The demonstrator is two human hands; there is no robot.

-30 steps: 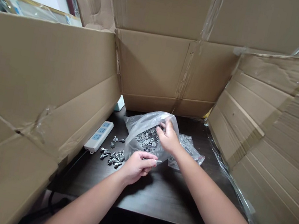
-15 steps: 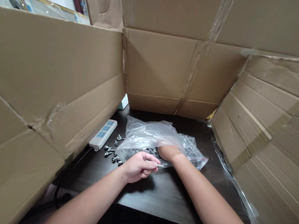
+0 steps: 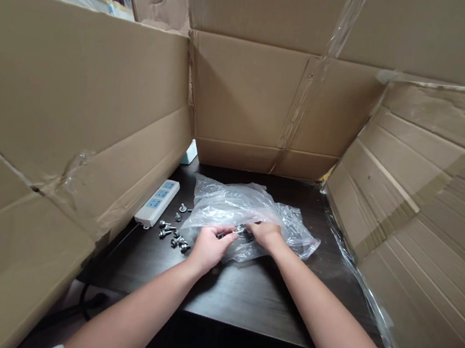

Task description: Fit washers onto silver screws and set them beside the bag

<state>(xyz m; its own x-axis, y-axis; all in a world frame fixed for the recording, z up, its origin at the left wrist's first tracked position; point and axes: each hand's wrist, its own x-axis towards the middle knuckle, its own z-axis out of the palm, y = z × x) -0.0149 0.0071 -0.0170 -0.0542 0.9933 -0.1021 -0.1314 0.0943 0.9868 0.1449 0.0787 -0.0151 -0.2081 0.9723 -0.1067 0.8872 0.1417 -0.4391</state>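
Observation:
My left hand (image 3: 211, 248) is closed in a pinch on a slim metal bolt (image 3: 239, 231), its shank pointing right. Close beside it, my right hand (image 3: 265, 234) has its fingertips pressed together at the bolt's far end; whatever small part they hold is too blurred to name. Both hands are over the front of a clear plastic bag (image 3: 227, 203), which lies crumpled on the dark table (image 3: 254, 304). Left of the bag lies a loose group of bolts (image 3: 175, 241) with fittings on them.
A white power strip (image 3: 158, 203) lies along the left cardboard wall (image 3: 131, 138). More cardboard stands behind (image 3: 246, 98) and to the right (image 3: 396, 185). A small white box (image 3: 190, 153) sits at the back left corner. A cable (image 3: 87, 298) hangs below the table's left edge.
My right hand has come out from inside the bag to the bolt. My left hand has moved slightly up with the bolt, and the two hands now meet.

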